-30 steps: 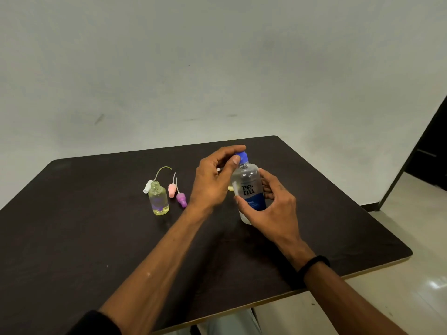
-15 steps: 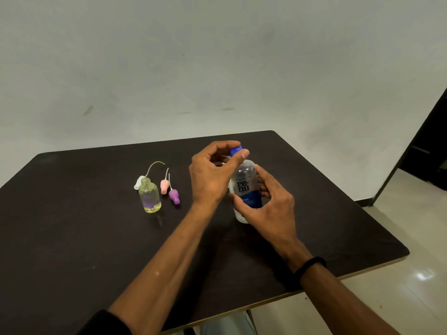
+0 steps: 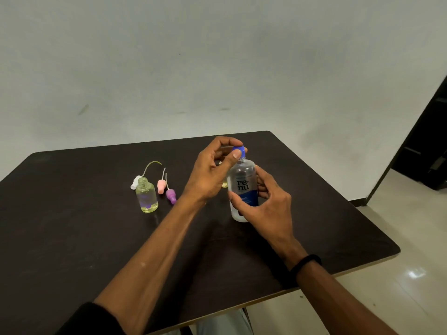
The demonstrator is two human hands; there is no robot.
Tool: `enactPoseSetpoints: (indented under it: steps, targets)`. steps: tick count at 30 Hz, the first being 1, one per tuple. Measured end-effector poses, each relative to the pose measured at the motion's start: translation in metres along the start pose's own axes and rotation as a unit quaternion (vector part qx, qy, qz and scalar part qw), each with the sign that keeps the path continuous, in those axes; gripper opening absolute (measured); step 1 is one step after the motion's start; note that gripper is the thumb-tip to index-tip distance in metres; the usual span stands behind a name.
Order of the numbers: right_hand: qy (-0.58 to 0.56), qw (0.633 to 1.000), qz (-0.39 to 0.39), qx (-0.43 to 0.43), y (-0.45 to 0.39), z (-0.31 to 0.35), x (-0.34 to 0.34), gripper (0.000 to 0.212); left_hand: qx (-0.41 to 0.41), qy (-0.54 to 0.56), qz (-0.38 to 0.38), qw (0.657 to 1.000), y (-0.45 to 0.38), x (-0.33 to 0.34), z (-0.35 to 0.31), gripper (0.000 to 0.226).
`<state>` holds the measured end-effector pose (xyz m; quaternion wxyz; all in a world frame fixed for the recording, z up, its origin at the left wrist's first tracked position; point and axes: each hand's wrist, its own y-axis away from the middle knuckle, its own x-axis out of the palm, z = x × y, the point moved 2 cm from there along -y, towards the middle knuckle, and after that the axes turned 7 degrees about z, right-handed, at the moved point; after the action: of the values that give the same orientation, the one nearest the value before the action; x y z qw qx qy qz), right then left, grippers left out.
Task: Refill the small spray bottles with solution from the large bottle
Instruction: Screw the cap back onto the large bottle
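head view: left hand (image 3: 210, 172) has closed its fingertips onto the blue cap (image 3: 239, 151), right hand (image 3: 263, 201) still grasping the large bottle (image 3: 242, 187) below; uncapping underway, pouring not begun.

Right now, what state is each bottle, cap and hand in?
large bottle: upright on the table, blue cap still on
small bottle: upright, uncapped, part full
white spray top: off, lying behind it
pink spray top: off, on table
purple spray top: off, on table
left hand: pinches the cap
right hand: grips the large bottle
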<state>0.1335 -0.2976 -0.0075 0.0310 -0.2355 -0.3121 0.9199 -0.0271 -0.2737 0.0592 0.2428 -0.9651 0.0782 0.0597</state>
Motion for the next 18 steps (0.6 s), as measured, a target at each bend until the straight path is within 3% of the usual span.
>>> enactPoseSetpoints:
  steps: [4,9,14,18]
  targets:
    - [-0.015,1.000,-0.004,0.010,-0.004,0.001,-0.002,0.085,0.023,-0.094,0.012,0.995,-0.005,0.000,-0.010,0.021]
    - [-0.023,0.999,-0.023,0.033,-0.015,-0.006,-0.008,0.086,0.022,-0.099,0.006,0.995,-0.008,0.002,-0.015,0.044]
    - [-0.024,0.998,-0.035,0.055,-0.030,-0.019,-0.016,0.090,0.021,-0.131,-0.068,0.989,-0.004,0.007,-0.005,0.037]
    - [-0.014,0.996,-0.042,0.079,-0.039,-0.035,-0.020,0.092,-0.004,-0.140,-0.198,0.970,0.003,0.006,0.011,0.021]
